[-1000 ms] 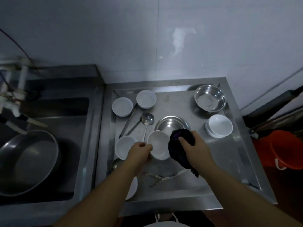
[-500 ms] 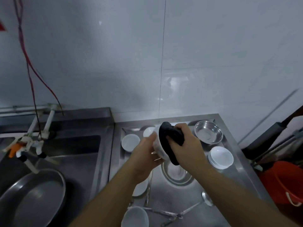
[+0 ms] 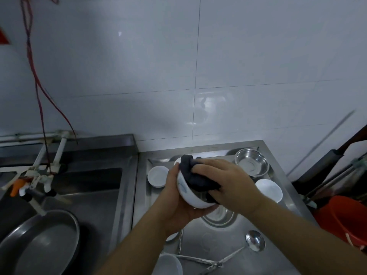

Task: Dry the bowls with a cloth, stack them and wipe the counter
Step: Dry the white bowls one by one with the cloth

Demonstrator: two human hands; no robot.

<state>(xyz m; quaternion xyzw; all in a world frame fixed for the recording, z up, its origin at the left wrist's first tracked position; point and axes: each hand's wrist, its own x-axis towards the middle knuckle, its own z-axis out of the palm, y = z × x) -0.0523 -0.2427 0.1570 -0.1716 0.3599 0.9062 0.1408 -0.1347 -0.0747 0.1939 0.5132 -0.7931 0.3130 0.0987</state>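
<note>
A white bowl (image 3: 188, 192) is held tilted in the air above the steel counter (image 3: 282, 231), over a metal bowl (image 3: 219, 215) that rests on it. The white bowl is cupped from below and from the left by the left hand (image 3: 176, 203), whose fingers are curled round its outer wall. A dark cloth (image 3: 196, 175) is pressed into the bowl's mouth by the right hand (image 3: 230, 181), the fingers closed on the bunched fabric. To the right, a stack of white bowls (image 3: 269, 190) stands near a second metal bowl (image 3: 251, 162) at the far right corner. A small white bowl (image 3: 157, 175) sits to the left. Nearer, a ladle (image 3: 255, 243) lies on the counter. A sink (image 3: 85, 187) with a large pan (image 3: 39, 243) is seen at the left.
</note>
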